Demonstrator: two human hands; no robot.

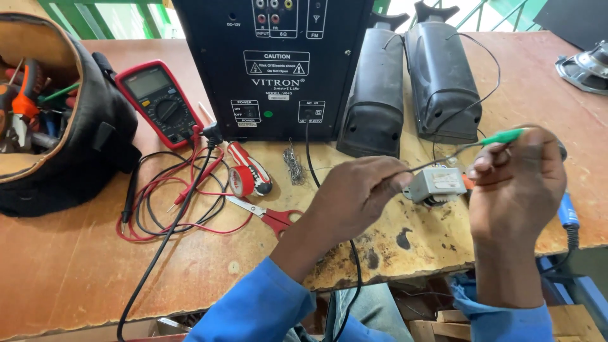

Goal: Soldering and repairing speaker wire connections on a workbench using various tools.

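- Blue sleeves lead up to both hands over the worn wooden surface point(76, 272).
- Left hand point(354, 196) is clenched on a thin wire, touching a small grey transformer point(437, 185) resting on the surface between the hands.
- Right hand point(516, 183) pinches a green-handled tool point(506, 136) just above the transformer.
- Red scissors point(269, 215), tape roll point(241, 180), multimeter point(158, 101) and black speakers point(411, 82) lie beyond.

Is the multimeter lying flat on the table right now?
No. The red multimeter leans tilted against the black tool bag, its lower end on the wooden table.
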